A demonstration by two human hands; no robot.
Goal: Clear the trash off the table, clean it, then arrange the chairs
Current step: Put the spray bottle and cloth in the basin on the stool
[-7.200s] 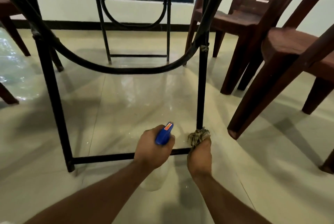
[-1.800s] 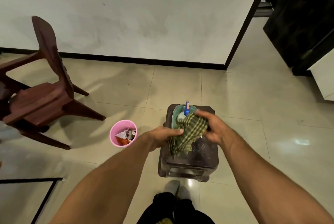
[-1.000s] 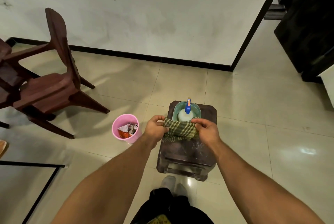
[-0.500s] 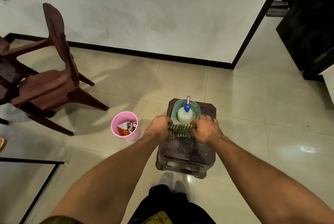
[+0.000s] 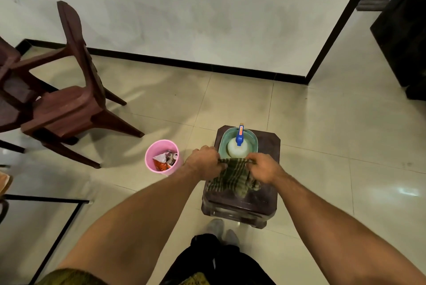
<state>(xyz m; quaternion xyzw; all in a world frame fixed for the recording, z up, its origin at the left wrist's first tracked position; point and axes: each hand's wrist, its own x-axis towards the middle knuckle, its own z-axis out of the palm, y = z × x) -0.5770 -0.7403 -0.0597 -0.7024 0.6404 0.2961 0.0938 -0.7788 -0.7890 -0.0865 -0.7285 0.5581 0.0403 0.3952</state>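
Note:
A green checked cloth hangs spread between my two hands above a dark brown plastic stool. My left hand pinches the cloth's left top edge and my right hand pinches its right top edge. Behind the cloth, a green basket sits on the stool with a white spray bottle with a blue nozzle standing in it. A pink bin holding wrappers and trash stands on the floor left of the stool. A brown plastic chair stands at the left.
The black metal table frame runs along the lower left. A white wall with a black skirting lies ahead, and a dark doorway and dark cabinet stand at the upper right. My feet are just in front of the stool.
I have gone from wiping the table leg with cloth and spray bottle to standing at the stool. The bottle now stands in the basket, and the bunched cloth has been opened out and hangs lower.

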